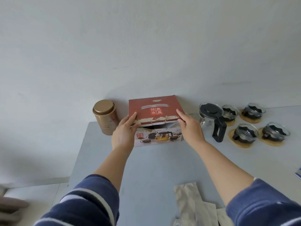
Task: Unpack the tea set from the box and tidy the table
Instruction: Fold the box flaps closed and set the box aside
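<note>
The red tea-set box [154, 110] stands against the wall at the back of the grey table [146, 168]. Its torn top flap is down, with a small gap at the front edge. My left hand [124, 131] grips the flap's left front corner, and my right hand [189, 126] presses on its right front corner. To the right of the box stands a glass teapot [211, 118] with a black lid and handle. Beside the teapot, several glass cups [246, 133] with black holders rest on wooden coasters [241, 144].
A gold tea tin [105, 117] stands left of the box by the wall. Silver foil pouches [195, 204] lie near the table's front edge. A blue-and-white item [298, 174] shows at the right edge. The table's left edge drops off near the tin.
</note>
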Available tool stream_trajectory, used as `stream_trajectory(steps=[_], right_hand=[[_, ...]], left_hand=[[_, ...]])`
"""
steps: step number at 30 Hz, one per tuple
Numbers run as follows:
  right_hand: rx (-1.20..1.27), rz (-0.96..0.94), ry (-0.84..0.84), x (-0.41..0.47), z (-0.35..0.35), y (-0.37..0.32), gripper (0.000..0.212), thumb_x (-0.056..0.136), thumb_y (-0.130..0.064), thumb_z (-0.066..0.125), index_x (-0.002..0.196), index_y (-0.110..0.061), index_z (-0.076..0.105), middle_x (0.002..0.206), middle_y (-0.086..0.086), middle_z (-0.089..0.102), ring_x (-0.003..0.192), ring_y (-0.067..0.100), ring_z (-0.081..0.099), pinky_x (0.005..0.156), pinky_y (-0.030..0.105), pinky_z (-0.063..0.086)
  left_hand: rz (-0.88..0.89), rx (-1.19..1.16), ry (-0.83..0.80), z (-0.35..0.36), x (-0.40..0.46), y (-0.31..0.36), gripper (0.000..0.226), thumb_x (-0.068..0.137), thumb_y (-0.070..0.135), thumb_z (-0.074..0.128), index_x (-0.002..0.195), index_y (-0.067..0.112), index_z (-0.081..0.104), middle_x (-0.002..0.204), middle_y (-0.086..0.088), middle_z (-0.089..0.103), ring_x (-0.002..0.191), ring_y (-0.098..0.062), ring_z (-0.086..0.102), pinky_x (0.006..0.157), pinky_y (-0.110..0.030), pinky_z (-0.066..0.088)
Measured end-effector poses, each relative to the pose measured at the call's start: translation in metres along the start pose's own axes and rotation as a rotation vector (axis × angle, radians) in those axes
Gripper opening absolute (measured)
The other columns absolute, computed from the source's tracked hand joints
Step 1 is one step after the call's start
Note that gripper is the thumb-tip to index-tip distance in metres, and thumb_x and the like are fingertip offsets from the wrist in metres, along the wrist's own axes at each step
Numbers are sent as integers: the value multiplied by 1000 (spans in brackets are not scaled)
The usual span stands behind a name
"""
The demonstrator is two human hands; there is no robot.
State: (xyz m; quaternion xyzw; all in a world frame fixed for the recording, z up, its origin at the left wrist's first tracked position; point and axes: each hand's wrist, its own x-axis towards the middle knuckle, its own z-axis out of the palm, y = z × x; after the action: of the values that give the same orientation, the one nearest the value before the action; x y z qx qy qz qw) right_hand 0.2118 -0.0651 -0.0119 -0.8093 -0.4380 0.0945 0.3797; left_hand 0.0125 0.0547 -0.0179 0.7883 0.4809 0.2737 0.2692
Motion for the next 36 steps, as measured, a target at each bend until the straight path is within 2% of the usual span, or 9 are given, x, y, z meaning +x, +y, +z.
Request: stream_trajectory(steps=[7,14,16,17,20,23,28,33,36], right_hand=[[16,-28,-2,1,2,4,43,102,-15,43,143,-25,44,154,7,36,143,18,35,113,23,24],[-131,-25,-124,-11,0,7,46,104,-31,32,149,-35,29,161,4,21,144,24,32,109,38,36],[-296,-11,-173,-13,-2,7,48,103,-35,30,150,-40,21,161,0,18,139,26,39,99,42,46],[-417,6,-184,-12,-3,5,49,103,-34,30,150,-42,18,161,1,18,138,28,38,101,47,44],[-725,18,-211,-4,-11,-14,59,99,-21,42,151,-39,19,160,10,13,148,33,13,114,64,15],[-819,-39,-177,-5,-14,-47,60,88,-12,55,144,-25,40,157,11,19,148,34,7,115,64,3],[-678,-193,-133,-16,19,-89,46,90,-14,48,136,-18,51,153,11,30,147,32,14,119,56,5],[-264,-460,-147,-29,76,-140,44,92,-4,47,135,-6,52,144,15,44,138,30,35,114,36,29],[21,-364,-245,-31,111,-166,52,90,-2,50,142,-6,44,140,12,50,132,26,44,108,29,33]], left_hand=[[23,224,75,-6,2,8,39,98,51,39,137,50,43,151,18,39,128,-17,51,74,-27,42],[11,329,-107,3,-7,7,51,97,56,32,147,49,23,162,13,8,141,-21,30,85,-38,46],[21,436,-170,3,-7,3,58,96,58,32,149,48,13,163,12,-1,147,-24,17,100,-47,42],[25,518,-202,1,-5,2,60,95,59,31,150,47,8,163,11,-5,149,-25,10,108,-54,34],[28,671,-299,-8,3,10,65,95,62,27,150,45,-2,163,9,-10,150,-26,-1,114,-64,14],[23,586,-295,-18,-7,8,75,94,61,32,152,36,-9,163,8,-11,151,-25,-1,116,-63,9],[-113,539,-391,-27,-41,-23,96,90,64,38,150,20,-22,161,4,-21,151,-23,-6,117,-61,9],[-287,569,-562,-40,-76,-70,112,80,77,41,150,17,-22,160,4,-24,149,-19,-16,117,-61,3],[-303,564,-621,-38,-93,-91,121,72,85,39,149,15,-23,159,4,-26,148,-16,-21,117,-60,-1]])
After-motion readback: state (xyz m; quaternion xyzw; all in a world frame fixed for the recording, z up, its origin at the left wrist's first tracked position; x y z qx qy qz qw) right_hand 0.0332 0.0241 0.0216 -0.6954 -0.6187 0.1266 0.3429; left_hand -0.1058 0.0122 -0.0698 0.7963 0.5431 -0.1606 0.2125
